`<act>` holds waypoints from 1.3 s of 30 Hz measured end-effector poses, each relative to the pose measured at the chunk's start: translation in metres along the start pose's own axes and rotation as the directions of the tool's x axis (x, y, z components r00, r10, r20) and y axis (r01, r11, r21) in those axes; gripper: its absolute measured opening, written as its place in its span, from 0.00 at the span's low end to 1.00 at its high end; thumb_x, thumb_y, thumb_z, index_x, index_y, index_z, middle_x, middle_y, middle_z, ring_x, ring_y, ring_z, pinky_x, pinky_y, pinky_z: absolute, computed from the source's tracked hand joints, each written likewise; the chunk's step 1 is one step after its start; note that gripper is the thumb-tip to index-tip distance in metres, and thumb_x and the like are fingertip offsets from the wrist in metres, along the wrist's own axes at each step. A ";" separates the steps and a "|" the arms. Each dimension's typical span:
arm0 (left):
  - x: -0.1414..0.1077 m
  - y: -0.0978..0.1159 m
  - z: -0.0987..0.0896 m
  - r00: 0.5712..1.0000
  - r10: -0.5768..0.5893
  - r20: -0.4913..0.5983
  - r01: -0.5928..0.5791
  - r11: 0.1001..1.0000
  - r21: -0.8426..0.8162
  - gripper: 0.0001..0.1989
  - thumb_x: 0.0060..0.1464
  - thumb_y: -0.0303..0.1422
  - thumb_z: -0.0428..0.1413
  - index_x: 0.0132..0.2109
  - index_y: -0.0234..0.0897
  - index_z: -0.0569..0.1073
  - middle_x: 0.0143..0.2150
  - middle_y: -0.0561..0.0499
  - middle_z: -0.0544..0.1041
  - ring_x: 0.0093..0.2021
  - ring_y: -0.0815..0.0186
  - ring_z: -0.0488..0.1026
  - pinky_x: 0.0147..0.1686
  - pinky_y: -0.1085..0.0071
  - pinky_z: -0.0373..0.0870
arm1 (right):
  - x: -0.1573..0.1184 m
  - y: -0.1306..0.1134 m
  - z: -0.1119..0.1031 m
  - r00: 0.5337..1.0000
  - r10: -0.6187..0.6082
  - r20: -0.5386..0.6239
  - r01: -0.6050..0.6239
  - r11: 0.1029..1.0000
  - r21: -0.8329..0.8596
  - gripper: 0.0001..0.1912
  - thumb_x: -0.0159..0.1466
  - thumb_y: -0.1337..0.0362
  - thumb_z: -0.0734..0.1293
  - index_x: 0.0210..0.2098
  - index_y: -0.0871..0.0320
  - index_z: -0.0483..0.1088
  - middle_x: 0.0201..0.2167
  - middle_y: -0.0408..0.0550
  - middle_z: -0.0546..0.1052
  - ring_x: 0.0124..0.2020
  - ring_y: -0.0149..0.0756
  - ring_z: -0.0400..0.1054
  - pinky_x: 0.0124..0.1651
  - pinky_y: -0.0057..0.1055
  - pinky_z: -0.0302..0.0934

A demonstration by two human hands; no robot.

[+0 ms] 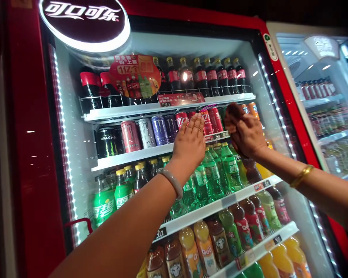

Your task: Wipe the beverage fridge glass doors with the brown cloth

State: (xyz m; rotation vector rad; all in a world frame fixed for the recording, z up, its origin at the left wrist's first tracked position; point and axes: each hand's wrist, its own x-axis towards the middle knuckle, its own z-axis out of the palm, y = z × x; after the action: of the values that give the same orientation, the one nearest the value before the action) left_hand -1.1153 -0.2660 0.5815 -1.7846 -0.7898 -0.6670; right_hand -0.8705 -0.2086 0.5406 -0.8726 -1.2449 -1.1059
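Note:
My left hand [190, 141] lies flat against the glass door [191, 42] of a red-framed drinks cooler, fingers stretched out and nothing in them. Behind it stand red cola cans [216, 119] and Monster cans [129, 136]. To the right, my right hand [248, 135] is closed on a dark brown, cloth-like wad [234, 116], pressed at the glass; its exact kind is hard to make out. Green Sprite bottles [211, 173] show through the glass below both hands. A grey bangle circles my left wrist, a gold one my right.
A round lit sign [84, 23] juts out at the upper left. A red door handle [81, 222] is at lower left. Cola bottles [201, 77] fill the top shelf and juice bottles [204, 247] the lower one. A second cooler [321, 88] stands at right.

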 end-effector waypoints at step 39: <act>-0.093 -0.076 -0.038 0.985 -0.153 -0.075 0.150 0.988 -0.046 0.34 0.68 0.31 0.44 0.76 0.24 0.49 0.79 0.37 0.49 0.80 0.56 0.44 0.79 0.54 0.44 | -0.002 -0.135 -0.007 0.819 -0.574 -0.018 0.560 0.793 0.240 0.23 0.68 0.58 0.67 0.62 0.42 0.70 0.58 0.45 0.78 0.67 0.46 0.64 0.70 0.52 0.61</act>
State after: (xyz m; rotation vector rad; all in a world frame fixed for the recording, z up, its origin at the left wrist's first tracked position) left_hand -1.2349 -0.3009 0.5681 -1.7354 -0.8700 -0.8532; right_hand -0.9979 -0.2514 0.5284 -0.3424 -1.7120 -1.3696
